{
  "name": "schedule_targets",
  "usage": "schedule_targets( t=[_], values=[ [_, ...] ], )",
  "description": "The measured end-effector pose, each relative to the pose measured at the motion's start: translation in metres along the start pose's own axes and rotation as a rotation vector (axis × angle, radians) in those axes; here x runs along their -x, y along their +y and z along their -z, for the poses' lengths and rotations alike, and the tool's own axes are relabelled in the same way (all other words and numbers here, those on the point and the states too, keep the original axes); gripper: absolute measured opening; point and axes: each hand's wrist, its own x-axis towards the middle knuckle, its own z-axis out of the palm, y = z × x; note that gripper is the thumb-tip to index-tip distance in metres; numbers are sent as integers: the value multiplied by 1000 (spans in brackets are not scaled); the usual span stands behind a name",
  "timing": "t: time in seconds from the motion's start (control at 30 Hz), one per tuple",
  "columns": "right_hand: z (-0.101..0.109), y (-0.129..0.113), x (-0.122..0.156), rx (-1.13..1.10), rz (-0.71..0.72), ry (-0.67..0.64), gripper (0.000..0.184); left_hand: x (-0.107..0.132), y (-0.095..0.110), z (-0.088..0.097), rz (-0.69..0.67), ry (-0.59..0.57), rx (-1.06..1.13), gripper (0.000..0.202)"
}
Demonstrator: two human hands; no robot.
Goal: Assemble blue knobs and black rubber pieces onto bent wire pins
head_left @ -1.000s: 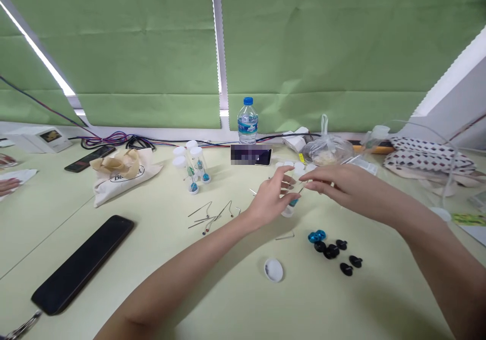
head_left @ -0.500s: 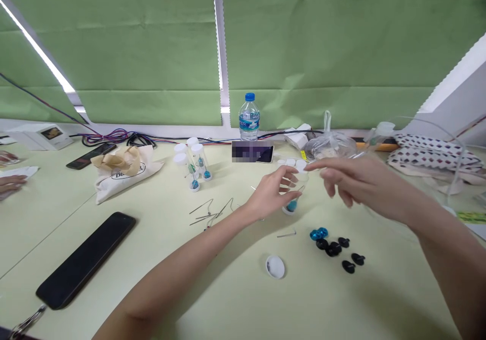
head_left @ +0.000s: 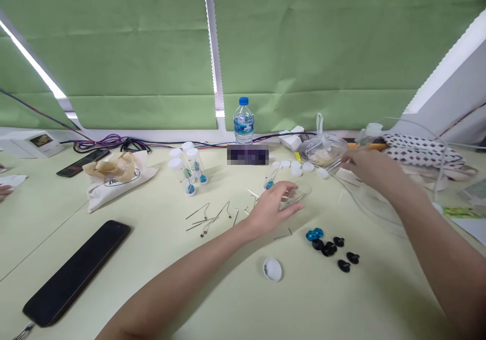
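My left hand [head_left: 271,208] is curled over a clear vial [head_left: 299,194] that lies nearly flat on the pale table [head_left: 190,289]. A small blue piece [head_left: 269,184] shows by its index finger. My right hand [head_left: 370,168] is stretched far out to the right. Its fingertips are near a row of loose white caps [head_left: 308,167] and a knotted plastic bag [head_left: 322,150]. Its fingers are smeared, so I cannot tell whether they hold anything. Thin metal pins [head_left: 212,214] lie left of my left hand.
Blue and black knobs [head_left: 329,246] and a loose white cap [head_left: 272,269] lie in front. Capped vials [head_left: 188,170] stand at the back, beside a water bottle [head_left: 243,121], a cloth bag [head_left: 114,175] and cables [head_left: 110,141]. A black phone [head_left: 76,271] lies front left. Another person's hand [head_left: 3,190] shows at the left edge.
My right hand has left the vial and swung out right toward the caps and bag. My left hand has lowered the vial from upright to nearly flat on the table.
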Motion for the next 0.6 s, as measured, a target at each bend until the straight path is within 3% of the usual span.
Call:
schedule_targets(
  t=[0.1,0.23,0.3,0.43,0.6],
  values=[
    [0,29,-5,16,-81,3,32,3,-7,0,25,19,38,35],
    [-5,40,-9,-5,59,-7,32,5,-13,0,27,19,14,35],
    [-17,24,-11,-37,213,-15,23,6,-16,1,5,18,-20,36],
    [-54,-27,-10,-82,485,15,33,7,-19,1,-28,17,-77,39],
    [-77,-58,1,-89,550,56,33,8,-24,0,-36,18,-87,41]
  ],
)
